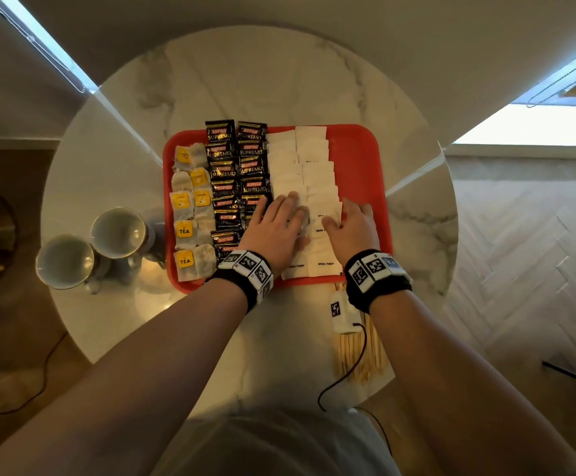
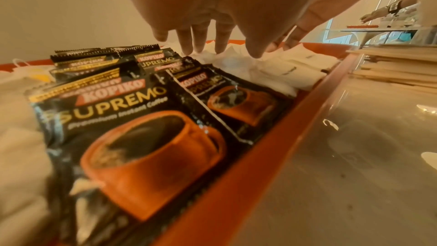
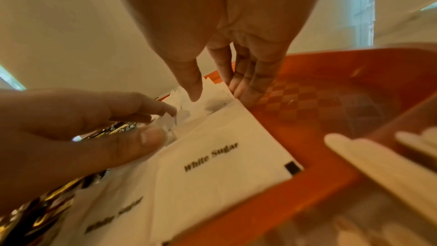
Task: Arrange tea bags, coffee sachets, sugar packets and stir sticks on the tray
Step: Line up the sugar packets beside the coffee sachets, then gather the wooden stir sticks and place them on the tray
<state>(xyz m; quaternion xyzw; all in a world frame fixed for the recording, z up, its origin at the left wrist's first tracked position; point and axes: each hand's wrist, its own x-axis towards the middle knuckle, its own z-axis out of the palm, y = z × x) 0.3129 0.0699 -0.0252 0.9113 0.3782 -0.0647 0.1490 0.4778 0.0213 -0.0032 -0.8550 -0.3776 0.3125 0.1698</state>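
A red tray [image 1: 358,159] lies on a round marble table. It holds tea bags [image 1: 185,231] in its left columns, black coffee sachets [image 1: 223,152] in the middle and white sugar packets [image 1: 310,156] to their right. My left hand [image 1: 286,207] rests its straight fingertips on the left sugar column, beside the sachets [image 2: 118,119]. My right hand [image 1: 340,214] has its thumb on the right column and its fingers against that column's right edge [image 3: 236,104]. Wooden stir sticks [image 1: 348,352] lie on the table in front of the tray, partly under my right wrist.
Two empty cups [image 1: 118,231] [image 1: 65,261] stand on the table left of the tray. The tray's right strip [image 3: 319,104] is bare red plastic. A black cable [image 1: 345,376] runs over the sticks. Marble tabletop [image 1: 279,80] stretches behind the tray.
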